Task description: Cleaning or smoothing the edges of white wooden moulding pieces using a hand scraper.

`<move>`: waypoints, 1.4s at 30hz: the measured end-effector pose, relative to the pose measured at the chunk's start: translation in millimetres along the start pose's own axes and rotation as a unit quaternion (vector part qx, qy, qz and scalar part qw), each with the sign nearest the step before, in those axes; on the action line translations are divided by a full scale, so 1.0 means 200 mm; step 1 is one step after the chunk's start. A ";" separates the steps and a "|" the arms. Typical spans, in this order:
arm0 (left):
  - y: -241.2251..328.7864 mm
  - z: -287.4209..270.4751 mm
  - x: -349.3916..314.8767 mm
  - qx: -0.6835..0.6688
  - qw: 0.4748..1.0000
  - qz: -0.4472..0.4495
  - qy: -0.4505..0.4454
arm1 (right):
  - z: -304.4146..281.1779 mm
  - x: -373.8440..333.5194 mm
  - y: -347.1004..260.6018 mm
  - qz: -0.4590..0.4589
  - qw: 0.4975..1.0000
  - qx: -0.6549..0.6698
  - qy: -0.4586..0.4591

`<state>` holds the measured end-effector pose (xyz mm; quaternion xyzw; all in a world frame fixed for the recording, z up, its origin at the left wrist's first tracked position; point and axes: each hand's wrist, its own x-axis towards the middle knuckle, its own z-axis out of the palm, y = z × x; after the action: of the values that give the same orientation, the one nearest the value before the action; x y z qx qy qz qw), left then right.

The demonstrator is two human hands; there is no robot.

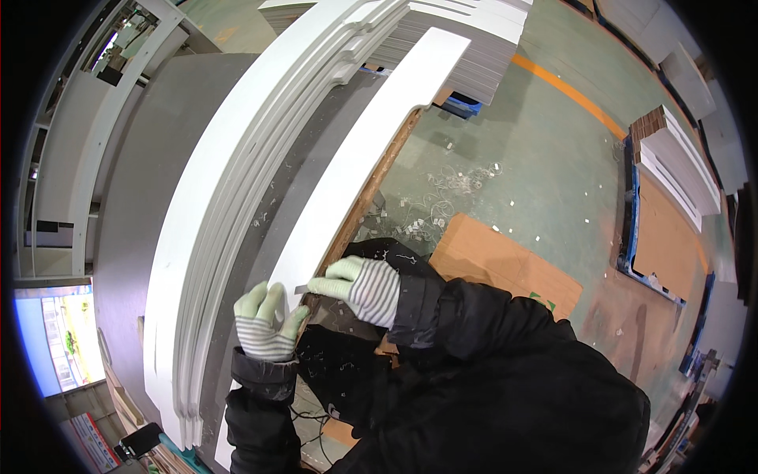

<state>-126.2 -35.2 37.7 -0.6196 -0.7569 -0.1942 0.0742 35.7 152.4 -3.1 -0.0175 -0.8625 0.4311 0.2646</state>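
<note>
A long white board (355, 150) lies on a grey table (158, 142), running from beneath the hands toward the top of the view, with its far end squared off and a step cut in its right edge. The left hand (264, 324), in a pale glove with a grey-striped back, is at the near part of the board; its fingers are loosely bent and spread, the thumb stands apart, and it has hold of nothing that shows. The right hand (355, 288), gloved the same way, is at the board's right edge, its fingers drawn together around a small flat grey piece (301, 290) that reaches over the board; how firmly it grips cannot be told. A brown strip (379, 174) runs along the board's right side.

Left of the board, a stack of similar white boards (213, 182) lies on the table. Beyond the board's far end, more boards (482, 55) are piled on a blue pallet (462, 106). Right of the board, white scraps (454, 186) are scattered on the green floor (537, 158), with a cardboard sheet (505, 265) near them. Well to the right of the board, another pallet (628, 237) bears brown sheets and white boards.
</note>
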 end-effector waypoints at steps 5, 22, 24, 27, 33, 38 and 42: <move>0.06 -0.14 -0.17 0.053 0.997 -0.060 -0.020 | -0.42 0.08 0.32 0.093 0.939 -0.016 0.331; 0.14 -0.09 -0.06 0.016 0.995 -0.094 -0.034 | -0.15 0.07 0.06 0.078 0.978 -0.189 0.030; 0.08 -0.17 -0.26 0.065 0.992 -0.102 -0.039 | -0.34 0.08 0.16 0.081 0.955 -0.117 0.260; 0.01 -0.15 -0.33 0.019 0.998 -0.045 -0.030 | -0.32 0.09 0.33 0.052 0.940 -0.129 0.310; 0.07 -0.03 -0.07 0.001 0.999 -0.049 -0.013 | 0.09 0.10 -0.19 0.109 0.975 0.134 0.141; 0.16 -0.10 -0.08 -0.012 0.994 -0.108 -0.028 | -0.02 0.10 -0.05 0.113 0.974 -0.189 -0.050; 0.03 -0.23 -0.43 0.045 0.992 -0.119 -0.027 | -0.28 0.08 0.18 0.140 0.947 -0.139 0.254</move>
<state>-107.7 -129.9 49.8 -0.5264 -0.8348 -0.1507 0.0578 41.5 219.2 4.4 -0.2834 -0.8070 0.3212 0.4064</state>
